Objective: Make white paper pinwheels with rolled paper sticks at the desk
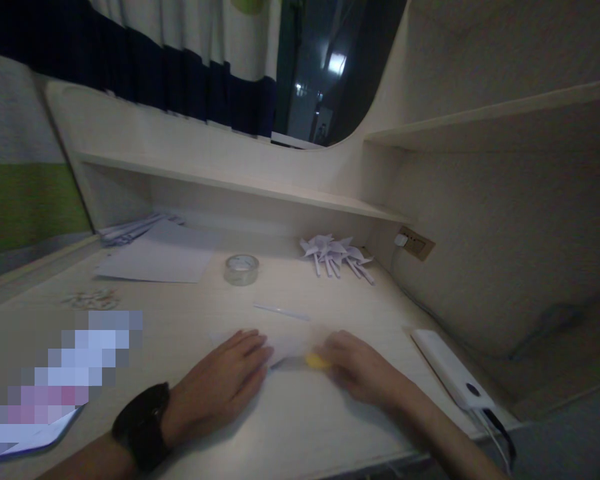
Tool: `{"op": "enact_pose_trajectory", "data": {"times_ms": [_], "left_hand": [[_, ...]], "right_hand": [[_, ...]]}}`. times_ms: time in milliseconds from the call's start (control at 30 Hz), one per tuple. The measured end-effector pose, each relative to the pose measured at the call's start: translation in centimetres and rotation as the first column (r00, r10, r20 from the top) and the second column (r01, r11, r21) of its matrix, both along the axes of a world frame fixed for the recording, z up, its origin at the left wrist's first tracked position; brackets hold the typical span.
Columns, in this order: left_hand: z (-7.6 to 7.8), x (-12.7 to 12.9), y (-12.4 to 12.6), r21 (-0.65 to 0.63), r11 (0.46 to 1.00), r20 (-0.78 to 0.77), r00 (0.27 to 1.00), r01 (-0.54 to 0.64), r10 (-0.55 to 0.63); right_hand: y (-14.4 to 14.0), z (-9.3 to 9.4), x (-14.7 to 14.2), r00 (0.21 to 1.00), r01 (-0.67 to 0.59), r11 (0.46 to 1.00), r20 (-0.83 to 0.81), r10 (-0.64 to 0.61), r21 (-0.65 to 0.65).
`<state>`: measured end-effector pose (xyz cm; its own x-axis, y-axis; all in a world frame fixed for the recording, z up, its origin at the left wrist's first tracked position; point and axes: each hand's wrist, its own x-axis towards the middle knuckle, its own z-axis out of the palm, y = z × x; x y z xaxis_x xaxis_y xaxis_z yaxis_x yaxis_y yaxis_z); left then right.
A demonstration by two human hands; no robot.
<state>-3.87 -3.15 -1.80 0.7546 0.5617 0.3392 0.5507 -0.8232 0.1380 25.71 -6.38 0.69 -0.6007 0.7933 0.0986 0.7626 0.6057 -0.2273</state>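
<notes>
The left hand (220,383) lies flat, palm down, pressing a white paper (285,347) near the worktop (300,427) front edge. The right hand (357,373), blurred, has its grip closed on a yellow tool (316,361) at the paper. Tape roll (241,269) sits farther back.

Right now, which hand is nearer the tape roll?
Left. The left hand lies flat almost straight below the tape roll; the right hand sits farther off to its right, holding something yellow.
</notes>
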Motion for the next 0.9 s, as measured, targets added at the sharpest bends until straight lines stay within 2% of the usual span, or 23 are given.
{"op": "enact_pose_trajectory", "data": {"times_ms": [167,333,600,900], "left_hand": [[0.1,0.0,0.0,0.015,0.999,0.041,0.998,0.038,-0.039],[-0.1,-0.1,-0.2,0.025,0.999,0.012,0.999,0.038,-0.038],[-0.8,-0.1,0.2,0.007,0.999,0.014,0.999,0.043,-0.043],[-0.6,0.1,0.2,-0.037,0.998,0.07,0.997,0.044,-0.041]], "right_hand": [[0.3,-0.3,0.0,1.0,0.001,1.0,-0.025,-0.001,0.003],[0.9,-0.3,0.1,0.999,0.02,1.0,-0.034,-0.02,0.018],[1.5,-0.3,0.2,0.999,0.019,1.0,-0.034,-0.018,0.011],[1.0,-0.4,0.4,0.999,0.0,1.0,-0.047,0.001,0.024]]}}
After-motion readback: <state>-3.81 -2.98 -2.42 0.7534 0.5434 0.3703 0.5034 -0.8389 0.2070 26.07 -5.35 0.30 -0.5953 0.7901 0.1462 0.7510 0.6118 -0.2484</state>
